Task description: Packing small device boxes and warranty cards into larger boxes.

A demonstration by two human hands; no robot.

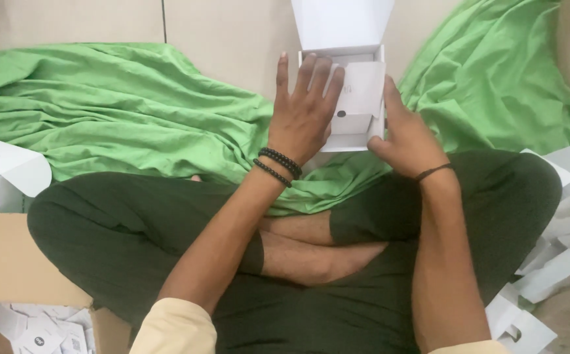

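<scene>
Cross-legged in dark green trousers (121, 242) on a crumpled green cloth sheet (121, 105) over the floor, a person works a small white cardboard box with its lid flap raised (353, 92). The left hand (304, 111) lies fingers spread on the box's left side and inner white card insert (362, 88); the right hand (406, 134) clasps its right edge. Flattened white cartons (553, 275) lie at right, a brown cardboard carton (9, 262) at left.
</scene>
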